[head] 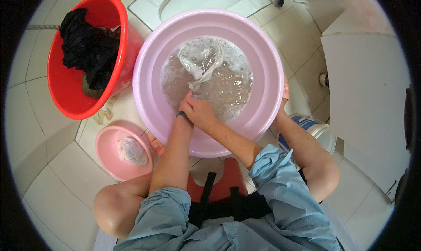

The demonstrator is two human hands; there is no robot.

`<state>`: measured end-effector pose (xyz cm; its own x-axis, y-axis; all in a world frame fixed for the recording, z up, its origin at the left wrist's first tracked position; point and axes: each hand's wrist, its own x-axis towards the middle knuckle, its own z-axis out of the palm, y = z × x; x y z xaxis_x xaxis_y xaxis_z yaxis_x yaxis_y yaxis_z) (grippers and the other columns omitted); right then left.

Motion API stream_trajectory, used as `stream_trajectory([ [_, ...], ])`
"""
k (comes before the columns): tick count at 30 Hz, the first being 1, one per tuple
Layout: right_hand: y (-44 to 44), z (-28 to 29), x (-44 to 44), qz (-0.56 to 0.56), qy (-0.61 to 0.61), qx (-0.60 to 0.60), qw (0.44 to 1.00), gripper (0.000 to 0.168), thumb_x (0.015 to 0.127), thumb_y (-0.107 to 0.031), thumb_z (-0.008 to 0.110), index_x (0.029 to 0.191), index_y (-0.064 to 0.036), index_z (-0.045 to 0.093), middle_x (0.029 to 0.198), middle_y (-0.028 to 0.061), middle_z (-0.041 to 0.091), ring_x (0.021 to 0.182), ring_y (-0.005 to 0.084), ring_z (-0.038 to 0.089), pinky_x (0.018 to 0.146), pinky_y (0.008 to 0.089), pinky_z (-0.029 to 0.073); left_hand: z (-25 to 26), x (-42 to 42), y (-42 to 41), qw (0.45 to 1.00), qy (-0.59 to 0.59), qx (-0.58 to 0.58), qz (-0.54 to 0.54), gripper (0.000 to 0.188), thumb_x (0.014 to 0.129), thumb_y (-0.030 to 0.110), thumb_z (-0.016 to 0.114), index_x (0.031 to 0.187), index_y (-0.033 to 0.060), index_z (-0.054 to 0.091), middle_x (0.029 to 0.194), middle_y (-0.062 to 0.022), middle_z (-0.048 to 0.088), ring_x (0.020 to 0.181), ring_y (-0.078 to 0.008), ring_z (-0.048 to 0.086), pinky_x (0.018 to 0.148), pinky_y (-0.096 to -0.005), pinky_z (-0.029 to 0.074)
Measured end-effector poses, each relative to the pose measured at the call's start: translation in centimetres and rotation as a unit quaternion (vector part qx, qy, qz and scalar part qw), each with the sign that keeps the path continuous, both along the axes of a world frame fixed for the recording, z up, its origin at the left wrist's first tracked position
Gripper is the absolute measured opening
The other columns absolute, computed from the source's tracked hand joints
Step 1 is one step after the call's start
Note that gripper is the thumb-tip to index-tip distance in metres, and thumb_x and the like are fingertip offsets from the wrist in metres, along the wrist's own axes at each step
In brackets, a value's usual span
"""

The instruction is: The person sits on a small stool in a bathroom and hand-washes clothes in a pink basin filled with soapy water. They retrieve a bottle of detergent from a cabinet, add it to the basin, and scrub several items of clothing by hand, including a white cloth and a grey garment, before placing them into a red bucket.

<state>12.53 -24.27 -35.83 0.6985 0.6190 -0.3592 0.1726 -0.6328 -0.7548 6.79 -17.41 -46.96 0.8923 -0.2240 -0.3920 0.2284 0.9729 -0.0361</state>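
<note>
A large pink-lilac plastic basin (268, 53) holds cloudy, sudsy water. White cloth (205, 75) lies partly under the water, with folds at the surface. Both of my hands are close together at the near left part of the water. My left hand (186, 104), with a dark band at the wrist, is partly hidden by the other hand and the water. My right hand (202, 112) lies over it, fingers bent, beside a small bluish-purple thing. The near end of the cloth reaches my fingers, but whether either hand grips it is hidden.
A red bucket (122, 53) with dark clothes stands at the left. Below it, a small pink basin (103, 152) holds a pale wet cloth. A white squat toilet (190, 1) lies beyond the large basin. At the right are a blue-and-white bucket (320, 131) and a white cabinet (365, 96).
</note>
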Motion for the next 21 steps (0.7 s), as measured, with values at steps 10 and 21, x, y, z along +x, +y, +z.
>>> stream_trajectory([
  [10,-7.4,-6.0,8.5,-0.240,-0.327,-0.197,0.892,0.037,0.077,-0.038,0.055,0.093,-0.004,0.059,0.100,0.0222,0.053,0.087,0.0351,0.055,0.078,0.0431,0.043,3.1,1.1,0.8,0.865,0.475,0.157,-0.046,0.068,0.075,0.061,0.049,0.122,0.0132,0.037,0.129,-0.0078,0.036,0.114,-0.0310,0.038,0.091,-0.0523,0.030],
  [21,-0.1,1.0,-0.8,0.034,0.006,0.090,0.995,0.023,0.082,-0.027,0.048,0.084,-0.008,0.059,0.080,0.0139,0.059,0.072,0.0319,0.056,0.065,0.0378,0.045,3.2,0.5,1.8,0.975,0.207,0.037,-0.067,0.044,0.081,0.049,0.046,0.106,0.0138,0.053,0.111,-0.0078,0.053,0.102,-0.0258,0.050,0.085,-0.0466,0.040],
])
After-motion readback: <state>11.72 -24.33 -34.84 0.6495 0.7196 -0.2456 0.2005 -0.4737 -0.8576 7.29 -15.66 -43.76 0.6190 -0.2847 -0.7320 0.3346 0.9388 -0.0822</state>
